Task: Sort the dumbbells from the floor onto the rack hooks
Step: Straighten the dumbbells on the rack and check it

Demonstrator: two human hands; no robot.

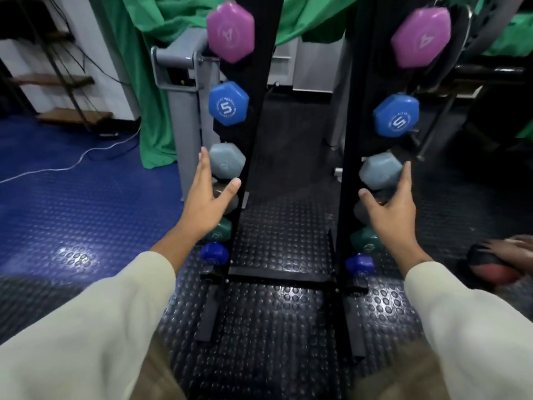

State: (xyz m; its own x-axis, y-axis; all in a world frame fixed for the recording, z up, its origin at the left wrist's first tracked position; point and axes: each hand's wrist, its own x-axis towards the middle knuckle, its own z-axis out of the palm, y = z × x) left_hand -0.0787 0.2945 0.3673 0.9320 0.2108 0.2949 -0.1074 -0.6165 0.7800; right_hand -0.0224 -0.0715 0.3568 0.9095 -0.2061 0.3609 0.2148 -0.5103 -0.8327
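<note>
Reaching forward with both arms, you have your hands spread at the two uprights of the black rack (347, 157). Your left hand (206, 203) is open, fingers straight and thumb splayed, lying against the outer side of the left grey dumbbell head (227, 160); whether the palm actually touches it cannot be told. Your right hand (393, 207) is likewise open, fingers extended along the outer side of the right grey dumbbell head (380, 171), thumb pointing inward beneath it. Neither hand curls round anything.

Above your hands hang the blue dumbbell heads marked 5 (228, 103) and, higher, the purple heads (230, 31). Behind your palms a darker grey head is partly hidden. Below your wrists sit the green heads (365, 240) and, lowest, the small dark-blue heads (215, 254).

Beyond your right sleeve, a red-and-black ball (494, 265) lies on the studded black floor mat (277, 327), another person's hand resting on it. Left of your left hand stretches blue flooring (86, 197) with a white cable (57, 168).
</note>
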